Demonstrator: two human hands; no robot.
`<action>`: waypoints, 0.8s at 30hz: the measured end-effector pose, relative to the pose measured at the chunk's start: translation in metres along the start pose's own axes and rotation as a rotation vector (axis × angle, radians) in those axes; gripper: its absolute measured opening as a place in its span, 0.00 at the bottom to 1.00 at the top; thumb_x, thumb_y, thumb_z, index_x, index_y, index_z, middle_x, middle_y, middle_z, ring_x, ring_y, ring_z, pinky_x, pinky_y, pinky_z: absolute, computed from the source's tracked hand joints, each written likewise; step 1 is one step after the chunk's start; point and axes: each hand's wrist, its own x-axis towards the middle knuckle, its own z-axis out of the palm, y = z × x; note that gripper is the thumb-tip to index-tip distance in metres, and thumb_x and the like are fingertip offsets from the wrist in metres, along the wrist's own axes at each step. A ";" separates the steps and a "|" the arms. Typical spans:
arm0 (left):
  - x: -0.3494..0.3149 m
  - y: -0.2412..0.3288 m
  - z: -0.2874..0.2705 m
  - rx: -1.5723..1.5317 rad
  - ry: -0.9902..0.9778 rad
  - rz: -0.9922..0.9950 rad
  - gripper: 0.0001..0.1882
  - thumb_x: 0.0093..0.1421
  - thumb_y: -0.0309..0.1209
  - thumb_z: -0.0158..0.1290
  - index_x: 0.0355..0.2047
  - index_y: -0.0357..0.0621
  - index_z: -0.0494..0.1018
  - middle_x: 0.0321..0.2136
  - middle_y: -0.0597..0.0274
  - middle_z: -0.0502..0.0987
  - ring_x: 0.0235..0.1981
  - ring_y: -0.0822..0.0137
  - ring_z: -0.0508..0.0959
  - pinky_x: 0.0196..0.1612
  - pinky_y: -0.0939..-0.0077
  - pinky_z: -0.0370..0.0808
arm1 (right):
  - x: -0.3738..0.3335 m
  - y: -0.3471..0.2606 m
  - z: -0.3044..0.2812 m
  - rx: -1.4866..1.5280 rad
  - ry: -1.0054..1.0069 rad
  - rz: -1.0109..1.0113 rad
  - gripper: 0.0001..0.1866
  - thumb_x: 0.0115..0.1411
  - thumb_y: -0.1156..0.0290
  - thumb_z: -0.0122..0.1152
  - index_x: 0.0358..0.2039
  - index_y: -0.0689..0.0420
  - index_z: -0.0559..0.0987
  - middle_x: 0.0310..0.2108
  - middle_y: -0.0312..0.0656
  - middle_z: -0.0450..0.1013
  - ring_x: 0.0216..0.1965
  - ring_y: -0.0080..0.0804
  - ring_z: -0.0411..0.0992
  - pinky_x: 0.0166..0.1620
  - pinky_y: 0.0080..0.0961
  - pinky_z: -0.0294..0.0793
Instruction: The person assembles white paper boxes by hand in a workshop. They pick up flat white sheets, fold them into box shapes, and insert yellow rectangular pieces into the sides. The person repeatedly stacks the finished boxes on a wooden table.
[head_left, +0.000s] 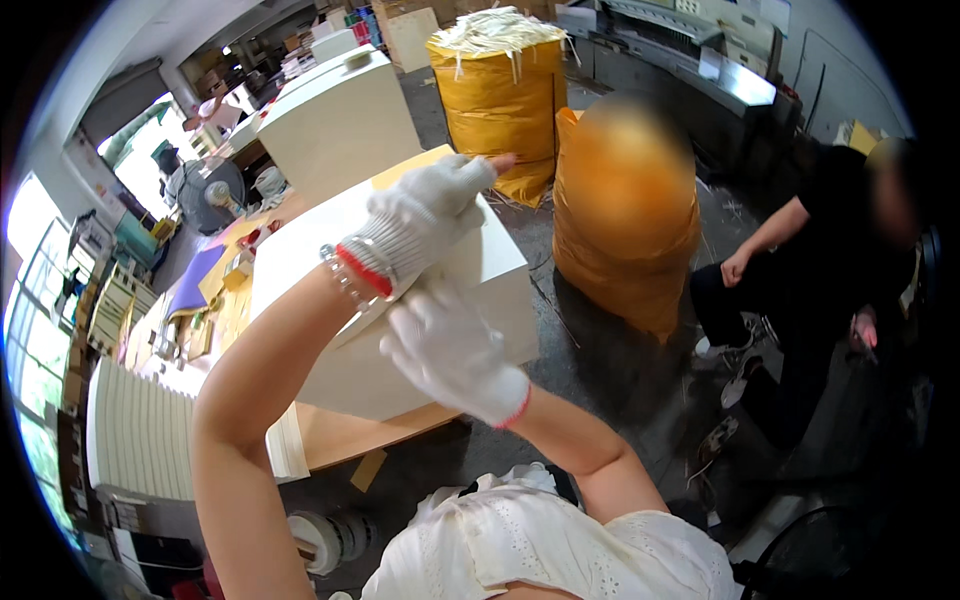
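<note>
A tall block of stacked white paper [400,375] stands before me on a wooden board [360,437]. Over its top reaches my left hand [430,205], in a white knit glove with a red-edged cuff and a beaded bracelet at the wrist. One bare fingertip points right, while the other fingers curl down; what they hold, if anything, is hidden. Just below, my right hand [450,350], gloved in white with a pink cuff edge, lies against the stack's near upper edge with its fingers stretched out and apart. A thin edge shows beside its fingertips.
Another white stack [340,120] rises behind. Two yellow-orange sacks [500,110] stand ahead, one topped with paper strips. On the right sits a person in black [790,290]. A fan [218,190] and cluttered worktable are left; a white bucket [325,540] is on the floor.
</note>
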 end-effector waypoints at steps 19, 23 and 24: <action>0.008 0.035 0.009 0.087 -0.296 0.023 0.24 0.41 0.38 0.71 0.29 0.44 0.67 0.52 0.54 0.74 0.38 0.55 0.81 0.35 0.69 0.78 | -0.104 0.063 -0.041 0.687 0.049 0.315 0.14 0.51 0.75 0.68 0.40 0.61 0.79 0.40 0.46 0.76 0.41 0.45 0.75 0.46 0.34 0.74; 0.009 0.033 0.007 0.075 -0.288 0.061 0.20 0.43 0.30 0.68 0.30 0.43 0.67 0.52 0.51 0.74 0.38 0.53 0.81 0.35 0.69 0.78 | -0.103 0.066 -0.041 0.695 0.018 0.329 0.15 0.51 0.74 0.68 0.40 0.61 0.78 0.40 0.47 0.76 0.41 0.46 0.75 0.47 0.34 0.75; 0.009 0.034 0.007 0.093 -0.285 0.044 0.18 0.44 0.28 0.66 0.31 0.43 0.68 0.52 0.51 0.74 0.38 0.54 0.81 0.35 0.70 0.78 | -0.101 0.067 -0.042 0.696 0.027 0.324 0.15 0.52 0.74 0.68 0.40 0.61 0.78 0.40 0.47 0.76 0.41 0.46 0.75 0.47 0.34 0.75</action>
